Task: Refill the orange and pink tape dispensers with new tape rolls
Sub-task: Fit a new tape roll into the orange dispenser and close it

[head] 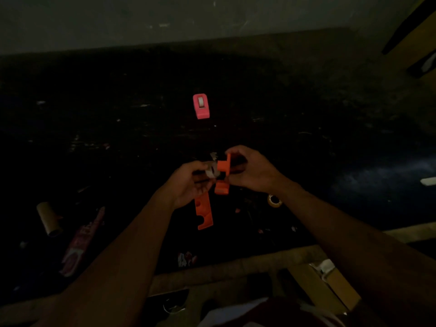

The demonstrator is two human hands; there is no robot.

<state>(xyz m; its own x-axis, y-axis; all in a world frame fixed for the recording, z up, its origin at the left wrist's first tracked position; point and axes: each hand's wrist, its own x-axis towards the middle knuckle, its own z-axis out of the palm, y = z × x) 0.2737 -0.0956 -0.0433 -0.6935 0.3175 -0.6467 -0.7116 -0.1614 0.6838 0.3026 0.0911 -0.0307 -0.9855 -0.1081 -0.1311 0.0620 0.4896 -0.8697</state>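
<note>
Working in very dim light over a dark, littered surface (306,149).

Holding a small pale tape roll (210,173) in the left hand (188,182), fingers (200,166) curling closed around it, up against an orange dispenser piece (223,166).

Gripping that orange piece with the right hand (250,171), fingers (236,151) pinching narrow over its top edge and the thumb closing in below. Both hands meeting just above the surface, the roll and the orange piece touching or nearly so; not clear in this light whether the roll is seated on it.

Lying on the surface directly below the hands: a second orange piece (204,214), long and flat, with a round hole and a notch cut in its side, partly hidden under the left wrist. Showing between the hands, a further small orange part (221,188); cannot tell whether it is joined to the held piece.

Sitting well beyond the hands, toward the far wall: the pink dispenser (201,106), upright, with a whitish roll showing in its top opening.

Resting just right of the right wrist: a spare tape roll (274,200), lying flat. Lying off to the left: a cardboard tube (49,218) and beside it a pink wrapper (82,239).
</note>
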